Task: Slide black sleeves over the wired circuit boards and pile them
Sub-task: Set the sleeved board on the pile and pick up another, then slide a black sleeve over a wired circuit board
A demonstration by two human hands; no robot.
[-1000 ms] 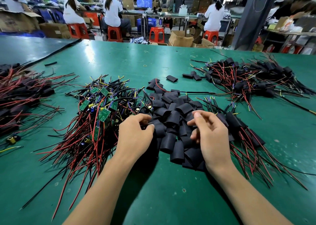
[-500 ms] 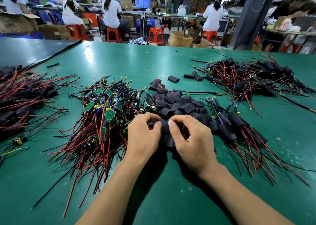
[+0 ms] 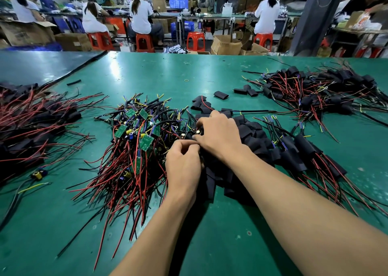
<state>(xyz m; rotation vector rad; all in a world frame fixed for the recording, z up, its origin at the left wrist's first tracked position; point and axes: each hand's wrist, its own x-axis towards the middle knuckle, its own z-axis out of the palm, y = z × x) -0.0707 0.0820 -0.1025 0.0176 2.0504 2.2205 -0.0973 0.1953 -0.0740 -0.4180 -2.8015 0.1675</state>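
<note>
Because the wired circuit board (image 3: pixel 196 131) looks light, stiff and snagged in springy leads, the right hand (image 3: pixel 218 135) pinches its edge mid-frame, while the left hand (image 3: pixel 183 166) is curled, contents unclear.

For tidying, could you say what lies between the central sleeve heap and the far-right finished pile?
Head view: stray black sleeves and one long black wire on the green mat.

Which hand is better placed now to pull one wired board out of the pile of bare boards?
Right, likely. The right hand reaches across, and its thumb and finger seem to pinch a board at the edge of the pile. The left hand sits lower, fingers curled.
</note>
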